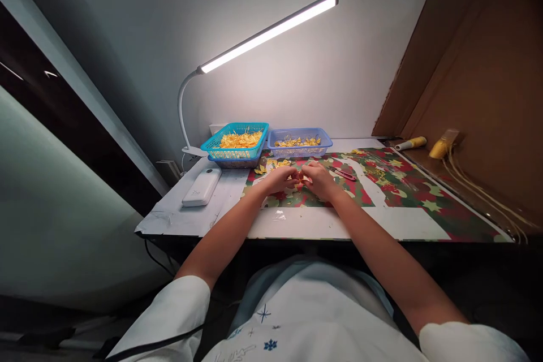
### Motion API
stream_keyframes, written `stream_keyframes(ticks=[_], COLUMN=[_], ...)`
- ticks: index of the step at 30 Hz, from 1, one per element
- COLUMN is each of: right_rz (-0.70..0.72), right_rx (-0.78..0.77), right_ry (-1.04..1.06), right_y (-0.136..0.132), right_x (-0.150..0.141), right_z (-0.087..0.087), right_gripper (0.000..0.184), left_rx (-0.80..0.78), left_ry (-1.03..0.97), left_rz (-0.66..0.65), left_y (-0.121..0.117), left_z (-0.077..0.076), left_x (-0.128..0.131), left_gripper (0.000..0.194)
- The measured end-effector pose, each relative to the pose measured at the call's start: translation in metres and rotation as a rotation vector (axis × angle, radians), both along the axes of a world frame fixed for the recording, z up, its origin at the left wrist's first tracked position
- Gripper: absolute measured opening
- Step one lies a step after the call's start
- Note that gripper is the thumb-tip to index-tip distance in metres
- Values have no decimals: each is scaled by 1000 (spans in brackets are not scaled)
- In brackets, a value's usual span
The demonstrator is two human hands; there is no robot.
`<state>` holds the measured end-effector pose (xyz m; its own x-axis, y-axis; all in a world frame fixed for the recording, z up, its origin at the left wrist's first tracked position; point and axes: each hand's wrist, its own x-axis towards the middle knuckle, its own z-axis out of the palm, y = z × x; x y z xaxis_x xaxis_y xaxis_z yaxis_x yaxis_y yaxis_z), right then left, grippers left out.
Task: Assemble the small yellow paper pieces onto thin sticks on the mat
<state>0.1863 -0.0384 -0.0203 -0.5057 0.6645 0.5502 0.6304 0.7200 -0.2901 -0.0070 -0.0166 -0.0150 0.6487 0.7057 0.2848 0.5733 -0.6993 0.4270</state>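
Close together above the patterned covering (348,195), my left hand (283,180) and my right hand (317,180) have their fingers bent into a pinch. Whatever they hold between them is too small and too hidden to name. Just behind the left hand lies a loose pile of small yellow pieces (271,166). A slim tool with a red handle (345,175) rests to the right of my right hand. Farther back, a turquoise basket (235,153) heaped with yellow pieces sits on another basket, beside a blue-violet basket (299,151) with fewer, darker yellow pieces.
A lit desk lamp (271,31) arches over the table from the left. A white power bank (202,187) lies at the left. Toward the right are yellow scraps (375,174), a yellow-and-white roll (410,143), a yellow spool (440,149) with trailing cords, and a cardboard panel (479,56).
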Motion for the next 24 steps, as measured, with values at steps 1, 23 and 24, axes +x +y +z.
stream_keyframes(ticks=[1,23,24], right_rz=[22,120,127], right_rx=[-20,-270,-277], right_ry=[25,304,308], right_y=[-1,-3,-2], right_x=[0,2,2], right_z=[0,2,2], right_gripper=[12,21,21], left_rx=[-5,-56,-63], left_ry=[-23,-69,-70], left_rz=[-9,8,10], left_y=[0,-6,-6], left_z=[1,9,9], left_x=[0,3,3], left_gripper=[16,13,13])
